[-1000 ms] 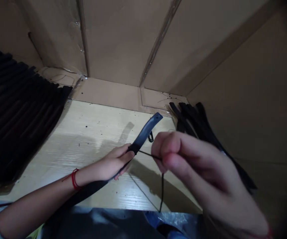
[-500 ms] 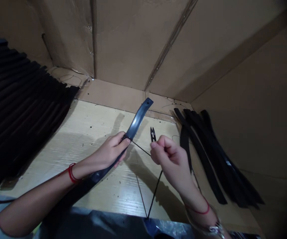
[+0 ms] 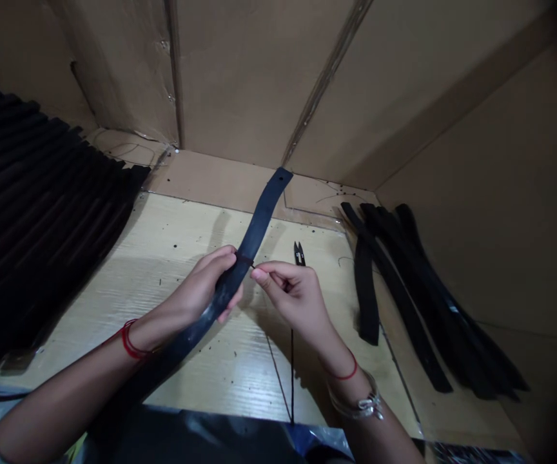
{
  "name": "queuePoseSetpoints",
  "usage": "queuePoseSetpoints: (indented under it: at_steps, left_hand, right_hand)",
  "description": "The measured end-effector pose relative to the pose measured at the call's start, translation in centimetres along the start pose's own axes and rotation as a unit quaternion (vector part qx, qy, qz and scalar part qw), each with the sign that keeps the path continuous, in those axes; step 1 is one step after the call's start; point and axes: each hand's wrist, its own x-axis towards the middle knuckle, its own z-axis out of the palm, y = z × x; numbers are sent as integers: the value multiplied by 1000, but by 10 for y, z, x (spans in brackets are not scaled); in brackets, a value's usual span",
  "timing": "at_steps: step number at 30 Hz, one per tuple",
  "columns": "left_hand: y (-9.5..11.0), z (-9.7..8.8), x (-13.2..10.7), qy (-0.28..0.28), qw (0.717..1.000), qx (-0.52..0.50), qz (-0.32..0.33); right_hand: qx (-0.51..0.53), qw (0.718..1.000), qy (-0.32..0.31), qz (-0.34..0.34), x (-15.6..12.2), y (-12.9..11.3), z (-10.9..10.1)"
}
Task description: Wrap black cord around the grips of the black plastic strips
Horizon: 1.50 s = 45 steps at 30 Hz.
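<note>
My left hand (image 3: 205,290) is closed around the middle of a long black strap (image 3: 259,219), which rises from my lap toward the back cardboard wall. Close beside it, my right hand (image 3: 291,293) pinches a thin black thread (image 3: 292,367) right at the strap's edge; the thread hangs down to the table's near edge. Small black thread snips (image 3: 299,253) lie on the wooden table (image 3: 162,258) just beyond my right hand.
Several black straps (image 3: 404,303) lie in a loose pile at the right by the cardboard wall (image 3: 501,193). A large stack of black straps (image 3: 31,206) fills the left side. Cardboard panels (image 3: 240,77) close off the back.
My right hand has come down from near the camera and moved left up to the strap, shortening the taut thread. The strap's far end has risen toward the back wall.
</note>
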Motion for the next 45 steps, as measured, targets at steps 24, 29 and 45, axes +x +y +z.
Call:
queuePoseSetpoints:
  at_steps: [24, 29, 45]
  left_hand:
    - [-16, 15, -8, 47, 984, 159, 59]
    - [-12, 13, -9, 75, 977, 176, 89]
    - [4, 16, -13, -18, 993, -107, -37]
  right_hand:
    - [95, 991, 88, 21, -8, -6, 9]
    - [41, 996, 74, -12, -5, 0, -3]
    - [-8, 995, 61, -73, -11, -7, -5]
